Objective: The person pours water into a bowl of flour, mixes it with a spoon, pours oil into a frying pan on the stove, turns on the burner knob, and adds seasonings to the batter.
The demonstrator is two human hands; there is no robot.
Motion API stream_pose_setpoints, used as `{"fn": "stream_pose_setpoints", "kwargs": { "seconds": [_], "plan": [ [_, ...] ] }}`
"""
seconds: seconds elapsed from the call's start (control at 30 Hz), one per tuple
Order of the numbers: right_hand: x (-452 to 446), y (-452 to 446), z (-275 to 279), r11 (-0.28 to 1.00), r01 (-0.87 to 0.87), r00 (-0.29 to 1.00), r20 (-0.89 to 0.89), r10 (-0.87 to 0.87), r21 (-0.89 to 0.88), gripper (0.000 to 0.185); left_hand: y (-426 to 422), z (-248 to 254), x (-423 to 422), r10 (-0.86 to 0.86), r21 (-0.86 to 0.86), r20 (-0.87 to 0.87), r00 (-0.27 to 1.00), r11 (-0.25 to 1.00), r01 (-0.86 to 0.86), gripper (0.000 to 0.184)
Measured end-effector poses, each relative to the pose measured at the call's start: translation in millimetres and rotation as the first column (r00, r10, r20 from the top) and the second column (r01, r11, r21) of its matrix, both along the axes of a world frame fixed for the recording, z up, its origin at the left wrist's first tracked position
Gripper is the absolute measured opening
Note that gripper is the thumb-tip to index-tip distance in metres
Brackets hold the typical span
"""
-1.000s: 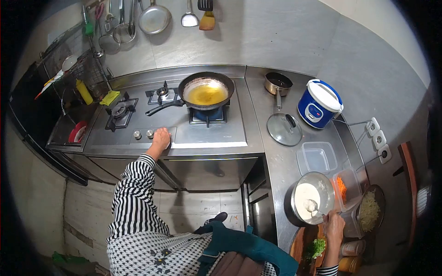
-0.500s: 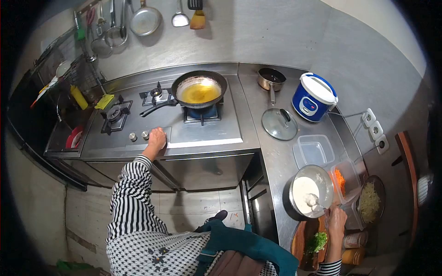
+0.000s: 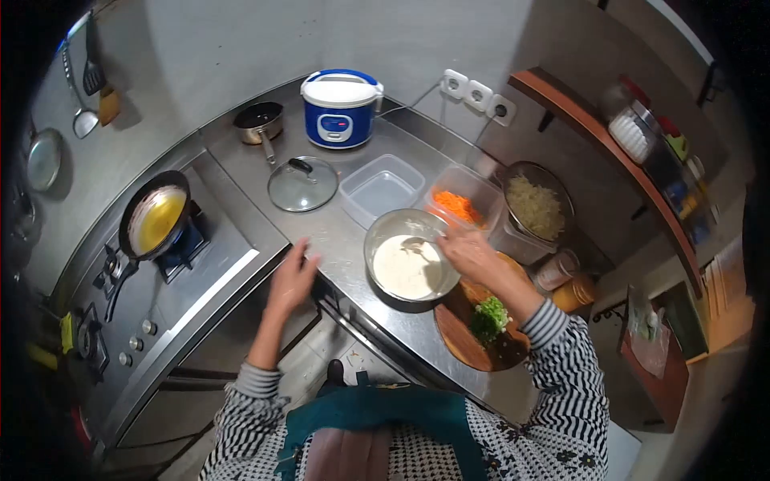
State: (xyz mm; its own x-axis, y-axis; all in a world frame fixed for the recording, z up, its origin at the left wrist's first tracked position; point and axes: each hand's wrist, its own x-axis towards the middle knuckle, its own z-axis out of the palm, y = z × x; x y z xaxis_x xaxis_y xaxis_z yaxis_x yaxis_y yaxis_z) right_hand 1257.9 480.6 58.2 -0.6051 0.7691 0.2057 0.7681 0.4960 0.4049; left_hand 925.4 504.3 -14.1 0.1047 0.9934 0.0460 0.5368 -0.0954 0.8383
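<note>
My right hand (image 3: 472, 255) is closed at the right rim of a metal bowl (image 3: 371, 268), gripping the handle of a spoon (image 3: 416, 246). The spoon's head sits in pale, creamy batter (image 3: 405, 272). My left hand (image 3: 293, 280) hangs in the air by the counter's front edge, left of the bowl, fingers apart and holding nothing. Below my right forearm, chopped green leaves (image 3: 489, 319) lie on a round wooden board (image 3: 455, 327). Behind the bowl, a plastic box holds shredded carrot (image 3: 455, 207). A strainer with pale shreds (image 3: 536, 207) rests beside it.
Yellow oil lies in a frying pan (image 3: 135, 200) on the stove at left. Along the back stand a saucepan (image 3: 260, 122), a glass lid (image 3: 303, 184), a blue rice cooker (image 3: 339, 112) and a clear plastic container (image 3: 382, 188). A wooden shelf (image 3: 609, 140) juts out at right.
My left hand has left the stove knob and come right, toward the bowl, with fingers spread. My view has turned right. My right hand still holds the spoon at the bowl.
</note>
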Motion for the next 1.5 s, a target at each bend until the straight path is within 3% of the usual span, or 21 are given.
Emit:
{"fn": "stream_pose_setpoints", "kwargs": {
  "seconds": [0.03,0.1,0.2,0.3,0.33,0.4,0.43,0.53,0.57,0.6,0.63,0.7,0.73,0.83,0.93,1.1,1.2,1.3,1.4,1.43,1.5],
  "plan": [
    [-5.8,5.7,-1.2,1.0,-0.027,0.999,0.032,0.027,0.016,0.009,19.0,-17.8,29.4,-0.086,0.051,0.103,0.991,0.995,0.081,0.059],
    [-9.9,18.8,-14.2,0.995,-0.094,0.991,0.096,0.09,0.041,0.009,42.5,-29.8,79.5,-0.051,0.154,0.061,0.997,0.987,0.041,0.058],
    [-0.3,21.2,-27.4,1.0,-0.016,0.989,0.145,0.018,-0.01,0.01,76.6,-62.4,116.3,-0.091,0.073,0.195,0.977,0.994,0.078,0.042],
    [22.3,-0.3,-36.5,0.991,-0.06,0.995,-0.092,0.049,-0.122,0.013,69.2,-55.1,133.6,-0.008,0.156,0.317,0.948,0.987,-0.044,0.038],
    [19.8,-5.9,-37.3,0.949,0.086,0.99,-0.077,-0.115,-0.303,0.014,68.9,-56.2,134.9,0.008,0.142,0.328,0.945,0.988,-0.058,0.04],
    [-3.0,-21.8,-7.5,0.715,0.348,0.912,0.042,-0.408,-0.606,0.016,72.8,-58.0,139.4,0.039,0.123,0.354,0.935,0.989,-0.088,0.044],
    [-17.7,-26.9,2.1,0.633,0.362,0.875,0.016,-0.483,-0.684,0.019,73.7,-61.7,141.9,0.019,0.13,0.348,0.937,0.989,-0.068,0.045],
    [-24.6,-1.2,-50.6,0.676,0.291,0.681,-0.349,-0.644,-0.677,0.018,82.5,-72.0,138.7,-0.045,0.139,0.335,0.941,0.99,-0.002,0.048],
    [-16.2,17.8,-80.6,0.748,0.361,0.664,-0.41,-0.626,-0.557,0.015,82.6,-73.9,136.1,-0.06,0.124,0.334,0.941,0.992,0.019,0.05],
    [-26.7,20.9,-52.8,0.751,0.446,0.708,-0.322,-0.629,-0.486,0.014,85.3,-76.4,132.9,-0.074,0.125,0.297,0.952,0.991,0.038,0.053],
    [-24.9,26.5,-49.7,0.785,0.415,0.754,-0.308,-0.58,-0.46,0.013,84.7,-78.1,128.2,-0.099,0.258,0.343,0.934,0.966,0.007,0.052],
    [-41.1,20.8,-43.3,0.889,0.287,0.83,-0.371,-0.417,-0.356,0.011,82.9,-62.2,122.6,-0.075,0.16,0.26,0.963,0.987,0.033,0.049],
    [-58.0,12.7,-33.2,0.85,0.308,0.883,-0.205,-0.423,-0.428,0.014,84.9,-61.8,123.4,-0.081,0.175,0.252,0.964,0.984,0.036,0.05],
    [-78.9,-19.0,-8.0,0.824,0.141,0.949,-0.162,-0.27,-0.548,0.015,90.4,-51.0,110.7,-0.031,0.155,0.226,0.974,0.988,-0.004,0.047],
    [-47.5,-14.0,2.9,0.758,0.245,0.946,-0.022,-0.323,-0.605,0.016,94.5,-48.8,97.4,-0.064,0.162,0.208,0.976,0.986,0.03,0.046],
    [-62.5,30.4,-54.3,0.877,0.357,0.915,-0.07,-0.398,-0.32,0.014,94.1,-40.6,91.1,-0.097,0.132,0.089,0.991,0.988,0.085,0.047],
    [-98.0,4.2,-35.9,0.883,0.169,0.962,-0.12,-0.244,-0.439,0.014,94.6,-38.6,84.5,-0.063,0.171,0.114,0.992,0.984,0.043,0.048],
    [-58.8,-10.3,-12.4,0.791,0.178,0.956,-0.088,-0.281,-0.585,0.012,94.6,-32.9,75.8,-0.099,0.164,0.06,0.993,0.982,0.088,0.048],
    [-55.9,17.2,-7.2,0.829,0.32,0.939,0.037,-0.342,-0.459,0.013,97.3,-35.6,79.5,-0.16,0.056,0.0,0.987,0.985,0.16,0.051],
    [-56.4,25.7,-24.0,0.882,0.293,0.942,-0.045,-0.332,-0.37,0.012,98.3,-38.8,80.8,-0.153,0.112,-0.018,0.988,0.982,0.154,0.049],
    [-74.4,28.1,-41.8,0.864,0.302,0.914,-0.135,-0.383,-0.404,0.012,97.5,-32.3,80.1,-0.138,0.075,-0.046,0.989,0.987,0.141,0.05]
  ]
}}
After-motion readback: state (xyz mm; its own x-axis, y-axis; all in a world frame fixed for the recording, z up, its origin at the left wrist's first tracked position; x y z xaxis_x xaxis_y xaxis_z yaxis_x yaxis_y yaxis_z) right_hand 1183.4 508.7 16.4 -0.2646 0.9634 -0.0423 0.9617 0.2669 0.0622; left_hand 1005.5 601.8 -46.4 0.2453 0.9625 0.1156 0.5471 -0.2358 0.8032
